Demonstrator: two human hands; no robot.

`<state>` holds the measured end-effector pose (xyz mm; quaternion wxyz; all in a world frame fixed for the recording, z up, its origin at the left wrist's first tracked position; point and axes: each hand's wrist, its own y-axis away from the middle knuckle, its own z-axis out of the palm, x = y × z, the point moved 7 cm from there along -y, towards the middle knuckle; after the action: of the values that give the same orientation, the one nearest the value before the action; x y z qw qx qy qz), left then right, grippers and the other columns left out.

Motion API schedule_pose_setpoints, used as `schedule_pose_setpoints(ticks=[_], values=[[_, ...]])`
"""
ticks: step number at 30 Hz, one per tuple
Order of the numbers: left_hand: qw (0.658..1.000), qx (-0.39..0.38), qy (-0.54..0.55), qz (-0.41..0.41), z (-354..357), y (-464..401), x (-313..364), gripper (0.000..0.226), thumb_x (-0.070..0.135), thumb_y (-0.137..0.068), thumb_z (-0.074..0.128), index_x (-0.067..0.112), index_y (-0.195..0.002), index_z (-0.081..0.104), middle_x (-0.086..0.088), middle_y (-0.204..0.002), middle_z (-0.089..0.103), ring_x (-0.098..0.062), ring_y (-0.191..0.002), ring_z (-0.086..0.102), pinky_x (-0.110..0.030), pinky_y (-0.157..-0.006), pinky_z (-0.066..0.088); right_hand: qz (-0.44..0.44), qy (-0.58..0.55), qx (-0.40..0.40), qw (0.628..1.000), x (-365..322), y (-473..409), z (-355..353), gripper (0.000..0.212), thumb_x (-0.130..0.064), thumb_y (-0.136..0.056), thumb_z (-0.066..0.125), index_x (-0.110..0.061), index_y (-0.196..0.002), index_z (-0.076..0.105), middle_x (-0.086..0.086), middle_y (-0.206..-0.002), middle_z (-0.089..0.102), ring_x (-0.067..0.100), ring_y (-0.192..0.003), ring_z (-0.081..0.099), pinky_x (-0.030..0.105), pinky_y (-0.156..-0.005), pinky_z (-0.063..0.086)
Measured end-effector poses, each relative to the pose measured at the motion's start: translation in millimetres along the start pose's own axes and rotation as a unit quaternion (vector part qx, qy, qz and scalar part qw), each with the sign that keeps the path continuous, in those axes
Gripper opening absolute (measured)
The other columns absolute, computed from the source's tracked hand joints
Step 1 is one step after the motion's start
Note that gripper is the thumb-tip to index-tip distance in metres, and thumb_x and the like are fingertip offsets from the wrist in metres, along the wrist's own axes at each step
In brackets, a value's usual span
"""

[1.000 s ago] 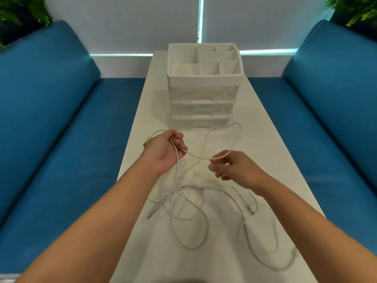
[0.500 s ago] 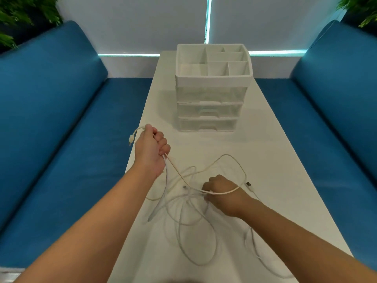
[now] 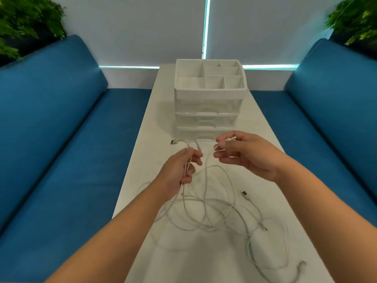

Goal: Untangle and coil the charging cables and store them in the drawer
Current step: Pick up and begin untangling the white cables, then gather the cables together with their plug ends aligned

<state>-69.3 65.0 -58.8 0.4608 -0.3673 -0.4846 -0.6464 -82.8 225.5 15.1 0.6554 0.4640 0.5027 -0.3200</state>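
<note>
Both hands up over the table (image 3: 265, 123), in front of the drawer unit (image 3: 209, 111). Left hand (image 3: 179, 170) has its fingers curled round a couple of white cable strands; one runs up and away from the fist to a USB plug (image 3: 174, 141) pointing left, clear of the table. Right hand (image 3: 246, 154) pinches a short white cable end (image 3: 230, 138) between thumb and forefinger, end lying roughly left-right, its tip to the right; other fingers loosely spread.

Rest of the cables (image 3: 206, 213) sits as a tangle of loops on the table, below and between the forearms, long axis running near-left to far-right and trailing off toward the near right edge. Second USB plug (image 3: 244, 194) lies flat on the table right of the tangle, pointing up-left toward the drawer unit. A small dark connector tip (image 3: 265, 229) shows further down right.

Versus half a second ago: right hand was pressed down on the tangle, now it's lifted and level with the left; left hand moved in from the table's left edge toward centre; loops more spread out to the right.

Count: 2 hands, 1 drawer unit with 3 drawers, all closed, and a divided tray on top, 2 USB plugs visible. Number of separate cables: can't tell from the tangle
</note>
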Motion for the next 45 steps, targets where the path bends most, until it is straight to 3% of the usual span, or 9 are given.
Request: schedule_pose_setpoints(ticks=[8, 15, 20, 24, 29, 33, 36, 39, 45], values=[[0.996, -0.062, -0.069, 0.011, 9, 24, -14, 0.032, 0.033, -0.105, 0.036, 0.022, -0.120, 0.062, -0.006, -0.107, 0.074, -0.009, -0.063, 0.048, -0.021, -0.052, 0.031, 0.014, -0.097, 0.063, 0.993, 24, -14, 16, 0.009, -0.008, -0.092, 0.060, -0.004, -0.101, 0.061, 0.010, -0.083, 0.067, 0.017, -0.069, 0.068, 0.027, -0.071, 0.058], [0.995, -0.094, -0.010, -0.001, 18, 20, 6, 0.039, 0.030, -0.106, 0.033, 0.006, -0.123, 0.058, -0.016, -0.118, 0.069, -0.033, -0.109, 0.067, -0.046, -0.099, 0.050, -0.040, -0.002, 0.079, 0.996, 1, -17, 18, 0.024, -0.008, -0.092, 0.061, -0.008, -0.116, 0.060, 0.010, -0.086, 0.068, 0.017, -0.066, 0.065, 0.027, -0.068, 0.059], [0.995, -0.098, -0.025, -0.014, 26, 24, 7, 0.034, 0.032, -0.106, 0.032, 0.008, -0.106, 0.056, -0.019, -0.099, 0.072, -0.031, -0.079, 0.070, -0.040, -0.073, 0.058, -0.087, 0.118, 0.127, 0.981, -6, -20, 16, 0.038, -0.008, -0.088, 0.067, -0.008, -0.125, 0.059, 0.009, -0.082, 0.070, 0.012, -0.062, 0.068, 0.027, -0.068, 0.058], [0.997, -0.067, -0.042, 0.009, 27, 29, -6, 0.034, 0.035, -0.106, 0.031, 0.012, -0.094, 0.052, -0.008, -0.067, 0.061, -0.015, -0.049, 0.043, -0.029, -0.054, 0.037, -0.096, 0.130, 0.130, 0.978, 7, -18, 21, 0.038, -0.011, -0.087, 0.069, -0.009, -0.124, 0.061, 0.000, -0.070, 0.066, 0.010, -0.061, 0.067, 0.025, -0.070, 0.057], [0.996, -0.072, -0.043, 0.024, 35, 33, -11, 0.046, 0.052, -0.102, 0.026, 0.018, -0.076, 0.044, 0.001, -0.057, 0.037, -0.010, -0.050, 0.022, -0.025, -0.050, 0.019, -0.082, 0.065, 0.098, 0.990, 8, -14, 19, 0.033, -0.011, -0.084, 0.072, -0.008, -0.115, 0.063, 0.007, -0.081, 0.070, 0.012, -0.067, 0.068, 0.025, -0.073, 0.058], [0.990, -0.050, -0.124, 0.053, 38, 35, -15, 0.051, 0.052, -0.101, 0.030, 0.019, -0.065, 0.043, -0.004, -0.066, 0.049, -0.015, -0.062, 0.046, -0.025, -0.058, 0.045, -0.071, 0.076, 0.095, 0.990, 18, -5, 12, 0.028, -0.014, -0.082, 0.075, -0.010, -0.107, 0.065, 0.015, -0.090, 0.072, 0.014, -0.074, 0.070, 0.029, -0.078, 0.058], [0.993, -0.041, -0.102, 0.044, 31, 35, -25, 0.041, 0.038, -0.104, 0.037, 0.013, -0.076, 0.055, -0.003, -0.077, 0.062, -0.013, -0.063, 0.051, -0.024, -0.052, 0.041, -0.057, 0.129, 0.144, 0.980, 38, 5, -13, 0.021, -0.020, -0.087, 0.069, -0.009, -0.106, 0.070, 0.006, -0.090, 0.072, 0.011, -0.072, 0.069, 0.029, -0.074, 0.057], [0.995, -0.035, -0.092, 0.020, 28, 35, -37, 0.035, 0.036, -0.104, 0.036, 0.012, -0.089, 0.057, 0.001, -0.071, 0.055, -0.009, -0.049, 0.032, -0.021, -0.045, 0.023, -0.028, 0.275, 0.236, 0.932, 70, 15, -53, 0.012, -0.022, -0.091, 0.061, -0.014, -0.096, 0.069, -0.003, -0.089, 0.069, 0.015, -0.080, 0.064, 0.026, -0.069, 0.047], [0.993, -0.041, -0.109, 0.000, 32, 40, -59, 0.031, 0.038, -0.105, 0.035, 0.020, -0.119, 0.056, 0.007, -0.060, 0.040, -0.006, -0.047, 0.023, -0.020, -0.044, 0.019, 0.157, 0.467, 0.237, 0.837, 175, 29, -89, 0.033, -0.029, -0.097, 0.050, -0.005, -0.119, 0.054, 0.013, -0.117, 0.058, 0.026, -0.102, 0.057, 0.026, -0.074, 0.040]])
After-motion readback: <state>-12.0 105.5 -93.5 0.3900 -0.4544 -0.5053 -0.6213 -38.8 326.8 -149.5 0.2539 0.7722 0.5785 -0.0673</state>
